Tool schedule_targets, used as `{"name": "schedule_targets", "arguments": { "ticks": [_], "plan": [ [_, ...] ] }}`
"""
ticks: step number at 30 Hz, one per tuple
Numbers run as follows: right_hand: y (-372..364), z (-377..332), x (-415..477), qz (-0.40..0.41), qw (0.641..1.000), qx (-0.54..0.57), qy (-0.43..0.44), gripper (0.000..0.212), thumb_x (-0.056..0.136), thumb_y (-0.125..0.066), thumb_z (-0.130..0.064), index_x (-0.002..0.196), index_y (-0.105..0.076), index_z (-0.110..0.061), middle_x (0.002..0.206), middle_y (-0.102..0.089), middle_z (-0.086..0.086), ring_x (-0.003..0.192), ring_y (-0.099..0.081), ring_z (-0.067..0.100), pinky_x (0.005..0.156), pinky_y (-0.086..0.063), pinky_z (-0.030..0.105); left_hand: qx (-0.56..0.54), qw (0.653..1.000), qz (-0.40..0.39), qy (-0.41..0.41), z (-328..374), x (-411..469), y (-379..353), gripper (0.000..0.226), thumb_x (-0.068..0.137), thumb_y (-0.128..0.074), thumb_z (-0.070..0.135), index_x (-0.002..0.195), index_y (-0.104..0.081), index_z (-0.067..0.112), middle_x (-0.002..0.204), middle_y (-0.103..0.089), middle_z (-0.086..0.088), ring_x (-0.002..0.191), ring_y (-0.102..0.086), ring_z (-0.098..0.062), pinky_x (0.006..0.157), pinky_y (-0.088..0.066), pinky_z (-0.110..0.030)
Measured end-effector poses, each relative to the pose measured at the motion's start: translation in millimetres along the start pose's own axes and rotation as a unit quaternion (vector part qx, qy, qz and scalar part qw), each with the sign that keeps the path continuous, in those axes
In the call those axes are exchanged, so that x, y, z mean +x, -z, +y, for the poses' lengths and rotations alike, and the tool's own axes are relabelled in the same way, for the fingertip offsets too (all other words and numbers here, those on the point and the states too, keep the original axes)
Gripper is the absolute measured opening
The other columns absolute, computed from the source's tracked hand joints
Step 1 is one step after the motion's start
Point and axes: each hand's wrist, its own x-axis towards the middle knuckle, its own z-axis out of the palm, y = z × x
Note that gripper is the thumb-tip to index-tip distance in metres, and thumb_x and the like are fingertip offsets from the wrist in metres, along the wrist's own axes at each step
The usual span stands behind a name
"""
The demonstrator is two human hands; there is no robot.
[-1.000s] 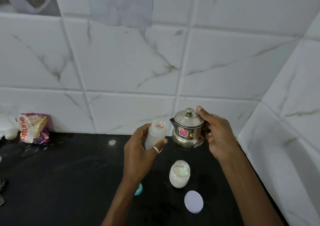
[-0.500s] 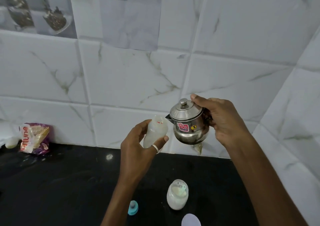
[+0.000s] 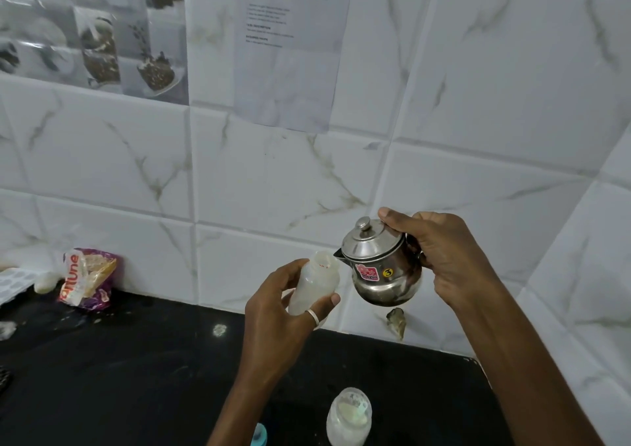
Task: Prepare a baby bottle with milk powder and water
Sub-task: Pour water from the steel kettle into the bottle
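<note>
Counter (image 3: 136,377): black, below both hands, against white tiled wall (image 3: 478,138).
Right hand (image 3: 444,261): wrapped around steel kettle (image 3: 380,268), thumb on lid, spout tipped toward bottle's mouth.
Left hand (image 3: 283,312): closed around baby bottle (image 3: 316,285), held uncapped, just left of the spout.
Jar (image 3: 348,418): open, white powder inside, on counter beneath the hands.
Packet (image 3: 88,278): far left, against wall.

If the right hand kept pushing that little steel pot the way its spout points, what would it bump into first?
Most likely the open mouth of the baby bottle in the left hand; the steel pot spout in the right hand already sits right beside its rim, though depth is unclear.
</note>
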Motion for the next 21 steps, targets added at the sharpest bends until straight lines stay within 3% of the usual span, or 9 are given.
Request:
{"name": "schedule_targets", "arguments": {
  "ticks": [9, 16, 21],
  "plan": [
    [1.0, -1.6, 0.7, -0.003, 1.000, -0.028, 0.004, 0.047, 0.074, -0.088, -0.040, 0.057, -0.052, -0.016, 0.054, -0.049, -0.004, 0.065, -0.047, 0.020, 0.073, -0.042, 0.036, 0.011, 1.000, 0.002, 0.003, -5.5, -2.7, -1.9, 0.074, 0.065, -0.082, 0.053, 0.131, -0.064, 0.027, 0.125, -0.067, 0.018, 0.116, -0.063, -0.002, 0.085, -0.052, -0.007],
    [1.9, -3.3, 2.6, -0.020, 0.999, -0.044, 0.005, 0.045, 0.072, -0.088, -0.039, 0.066, -0.055, -0.010, 0.062, -0.050, 0.004, 0.064, -0.047, 0.019, 0.071, -0.041, 0.034, 0.005, 1.000, 0.011, 0.003, -7.0, -4.1, -2.8, 0.064, 0.063, -0.082, 0.057, 0.122, -0.062, 0.044, 0.120, -0.067, 0.025, 0.114, -0.062, 0.004, 0.087, -0.057, -0.018],
    [0.9, -7.1, 4.0, -0.021, 0.998, -0.061, 0.004, 0.047, 0.073, -0.088, -0.038, 0.060, -0.051, -0.013, 0.058, -0.048, 0.001, 0.060, -0.046, 0.017, 0.065, -0.040, 0.030, 0.010, 1.000, 0.009, 0.005, -11.4, -3.8, -4.9, 0.068, 0.064, -0.083, 0.056, 0.127, -0.063, 0.037, 0.122, -0.067, 0.022, 0.116, -0.064, -0.003, 0.090, -0.060, -0.025]
  ]
}}
